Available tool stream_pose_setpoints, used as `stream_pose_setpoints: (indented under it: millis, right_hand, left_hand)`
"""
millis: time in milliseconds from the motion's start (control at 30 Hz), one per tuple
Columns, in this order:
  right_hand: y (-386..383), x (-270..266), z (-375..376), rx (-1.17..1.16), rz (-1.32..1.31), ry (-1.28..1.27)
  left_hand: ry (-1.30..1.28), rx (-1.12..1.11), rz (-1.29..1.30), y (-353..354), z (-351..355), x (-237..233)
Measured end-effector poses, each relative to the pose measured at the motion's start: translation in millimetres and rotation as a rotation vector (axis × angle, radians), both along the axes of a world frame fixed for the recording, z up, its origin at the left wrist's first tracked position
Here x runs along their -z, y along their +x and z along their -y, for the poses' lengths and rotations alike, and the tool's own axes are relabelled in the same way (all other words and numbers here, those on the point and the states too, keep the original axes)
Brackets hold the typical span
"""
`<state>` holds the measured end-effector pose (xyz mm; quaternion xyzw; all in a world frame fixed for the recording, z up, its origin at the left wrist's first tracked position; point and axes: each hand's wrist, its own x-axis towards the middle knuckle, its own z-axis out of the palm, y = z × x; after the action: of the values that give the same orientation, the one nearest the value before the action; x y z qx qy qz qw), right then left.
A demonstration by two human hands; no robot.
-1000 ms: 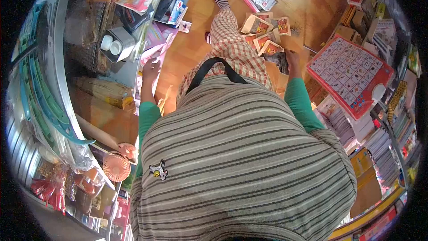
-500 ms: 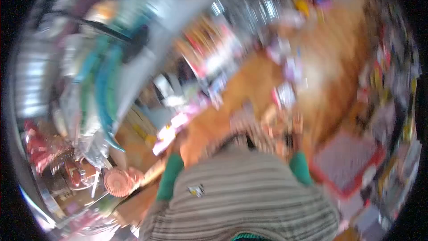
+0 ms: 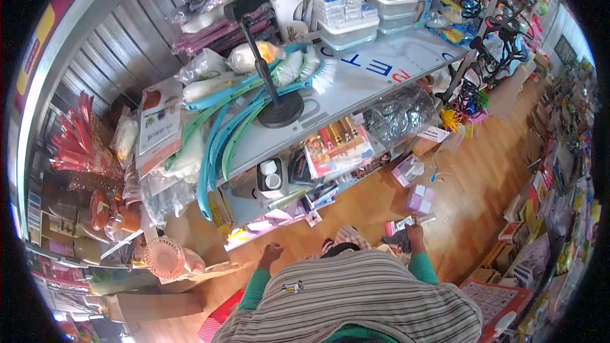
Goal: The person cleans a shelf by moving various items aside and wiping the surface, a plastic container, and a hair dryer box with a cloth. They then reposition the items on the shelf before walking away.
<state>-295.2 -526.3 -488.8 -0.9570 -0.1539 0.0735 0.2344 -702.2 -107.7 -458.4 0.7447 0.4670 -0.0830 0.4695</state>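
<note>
My left hand (image 3: 272, 254) hangs low in front of me, left of my striped shirt, its fingers curled with nothing visible in them. On the other side, my right hand (image 3: 414, 234) is also curled, beside a dark crumpled item (image 3: 399, 240) close to the floor; whether it holds this is unclear. A small white packet (image 3: 399, 225) lies just beyond that hand. Two purple-and-white boxes (image 3: 419, 199) (image 3: 407, 170) sit on the wooden floor a little farther off.
A metal shelf (image 3: 375, 57) ahead bears clear plastic containers (image 3: 346, 25), blue and green brushes (image 3: 216, 146) and a black stand (image 3: 279, 109). Lower left is a pink basket (image 3: 164, 258). Packed goods (image 3: 534, 254) line the right side, near a red-edged tray (image 3: 495, 302).
The view has turned and steadied, so the shelf now spans the upper middle. Both my hands show more clearly, apart on either side of my body.
</note>
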Motion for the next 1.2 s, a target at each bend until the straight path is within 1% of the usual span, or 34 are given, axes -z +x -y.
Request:
stream_pose_setpoints:
  millis: [67,100,133,167,200,267,300,333,367,400,433,467,500,533,567,600,633,667,700,733,767,800,833,900,933,967,1033,1067,1100,1133,1167,1200]
  right_hand:
    - [-16.8,-45.8,-16.5,0.062,-0.139,0.138]
    - [-21.8,-51.5,-19.0,0.135,-0.286,0.083]
    - [-24.2,-54.2,-19.2,0.137,-0.28,0.083]
    - [-29.4,-56.4,-18.6,0.099,-0.311,-0.006]
    - [-34.5,-48.4,-13.1,0.059,-0.339,-0.094]
    - [-43.3,-29.5,-1.4,-0.021,-0.387,-0.272]
    - [-46.6,-17.0,4.9,-0.044,-0.31,-0.249]
    - [-50.0,-3.9,12.2,-0.069,-0.234,-0.226]
    - [-50.5,5.6,20.4,-0.075,-0.22,-0.224]
    - [-49.7,15.6,29.9,-0.095,-0.21,-0.235]
    - [-48.3,25.3,38.1,-0.118,-0.202,-0.247]
    - [-46.6,34.3,45.0,-0.132,-0.195,-0.249]
    - [-41.4,43.8,48.4,-0.171,-0.108,-0.255]
    - [-34.7,55.9,52.6,-0.216,-0.02,-0.262]
    - [-23.6,83.4,58.8,-0.313,0.165,-0.279]
    - [-18.9,64.4,47.6,-0.342,0.17,-0.283]
    - [-15.6,44.8,37.4,-0.208,-0.04,-0.29]
    - [-15.1,27.8,28.0,-0.065,-0.249,-0.3]
    - [-14.8,23.5,23.9,-0.098,-0.169,-0.159]
    - [-14.8,19.3,20.0,-0.102,-0.169,-0.166]
    - [-13.9,12.1,13.2,-0.173,-0.109,-0.213]
    - [-10.9,8.6,8.9,-0.235,-0.047,-0.255]
    - [-9.3,5.1,5.5,-0.217,-0.043,-0.251]
    - [-8.4,7.1,0.4,-0.059,-0.112,-0.269]
    - [-9.3,7.9,-1.1,0.017,-0.149,-0.277]
    - [-10.4,5.1,2.4,-0.044,-0.144,-0.174]
    - [-16.2,5.7,-0.3,-0.053,-0.114,-0.168]
    - [-17.9,5.3,-0.7,-0.074,-0.08,-0.168]
    - [-19.3,4.8,0.7,-0.097,-0.046,-0.172]
    - [-18.7,2.5,1.1,-0.086,-0.049,-0.176]
    - [-17.2,-0.5,0.5,-0.239,-0.052,-0.248]
    - [-18.3,-1.8,1.8,-0.393,-0.055,-0.317]
  left_hand:
    - [-0.019,-0.05,0.014,-10.2,1.5,9.8]
    - [-0.022,-0.048,0.016,-20.7,-5.5,32.8]
    - [-0.281,-0.185,0.086,-37.6,-13.0,64.2]
    - [-0.54,-0.322,0.161,-45.9,-14.4,82.2]
    - [-0.54,-0.32,0.174,-46.5,-9.3,81.9]
    - [-0.214,-0.144,0.128,-45.1,3.1,74.2]
    - [-0.212,-0.147,0.144,-46.2,5.1,81.8]
    - [-0.204,-0.136,0.303,-50.1,4.4,91.2]
    - [-0.193,-0.126,0.461,-48.2,2.7,97.4]
    - [-0.189,-0.133,0.474,-40.2,5.2,67.4]
    - [-0.059,-0.029,0.245,-26.0,6.7,36.4]
    - [0.066,0.07,0.012,8.2,9.1,-26.7]
    - [0.066,0.048,0.016,12.9,2.1,-13.6]
    - [0.013,0.098,-0.009,20.1,-9.0,7.5]
    - [-0.043,0.146,-0.034,20.3,-12.7,20.6]
    - [0.034,0.209,-0.025,24.7,-13.1,15.3]
    - [0.109,0.275,-0.016,32.8,-15.1,10.7]
    - [0.099,0.255,-0.015,38.1,-13.6,7.0]
    - [0.112,0.224,-0.011,42.4,-12.1,4.4]
    - [0.13,0.204,-0.007,44.3,-9.6,0.6]
    - [0.12,0.283,0.029,44.2,-9.1,-2.6]
    - [0.123,0.295,0.035,45.0,-10.7,-2.4]
    - [0.119,0.341,0.004,44.4,-11.0,-2.9]
    - [0.122,0.407,-0.027,38.4,-10.5,5.9]
    - [0.058,0.228,-0.027,32.5,-8.7,20.9]
    - [-0.007,0.048,-0.03,25.7,-8.3,37.7]
    - [0.017,0.053,-0.047,15.4,-13.4,78.4]
    - [0.035,0.044,-0.061,13.5,-14.7,88.5]
    - [0.032,0.055,-0.064,12.8,-13.9,70.9]
    - [-0.006,0.052,-0.04,11.5,-13.2,41.5]
    - [-0.043,0.048,-0.016,14.0,-9.8,11.1]
    - [-0.045,0.057,-0.018,14.9,-7.7,4.9]
